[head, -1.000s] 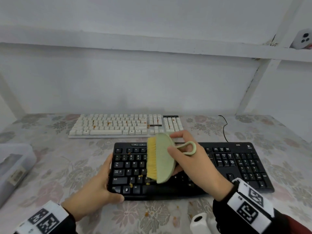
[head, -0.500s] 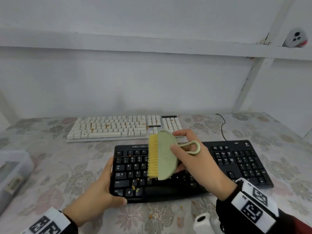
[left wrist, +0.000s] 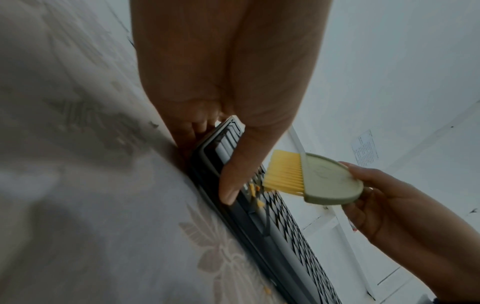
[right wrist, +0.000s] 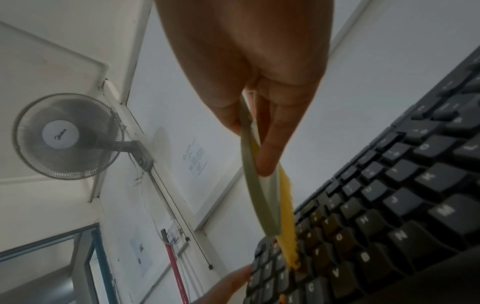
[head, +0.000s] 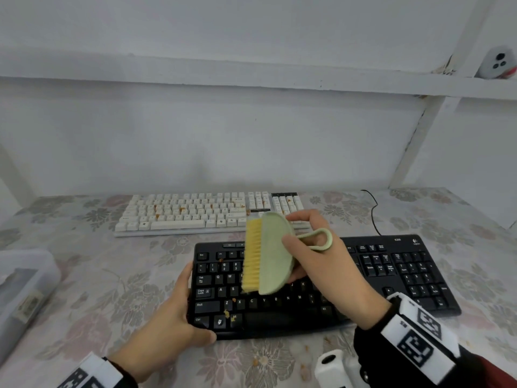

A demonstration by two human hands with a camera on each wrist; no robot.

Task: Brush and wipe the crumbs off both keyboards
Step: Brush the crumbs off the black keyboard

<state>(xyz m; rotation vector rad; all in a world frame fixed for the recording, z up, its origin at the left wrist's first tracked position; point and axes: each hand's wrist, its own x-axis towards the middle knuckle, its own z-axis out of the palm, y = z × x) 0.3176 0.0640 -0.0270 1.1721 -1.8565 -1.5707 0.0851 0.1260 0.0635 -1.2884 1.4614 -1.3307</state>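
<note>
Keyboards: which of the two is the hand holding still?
The black keyboard, nearest the person. The left hand grips its left end while the right hand holds the green brush over it. The white keyboard behind lies untouched.

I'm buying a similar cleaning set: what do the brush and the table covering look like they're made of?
The brush: body looks like matte moulded plastic, pale green, smooth with a thin loop handle; its yellow bristles look like fine synthetic fibre, straight and even. The table covering: probably vinyl or oilcloth, a printed floral pattern with a slight sheen, though it could be fabric.
</note>
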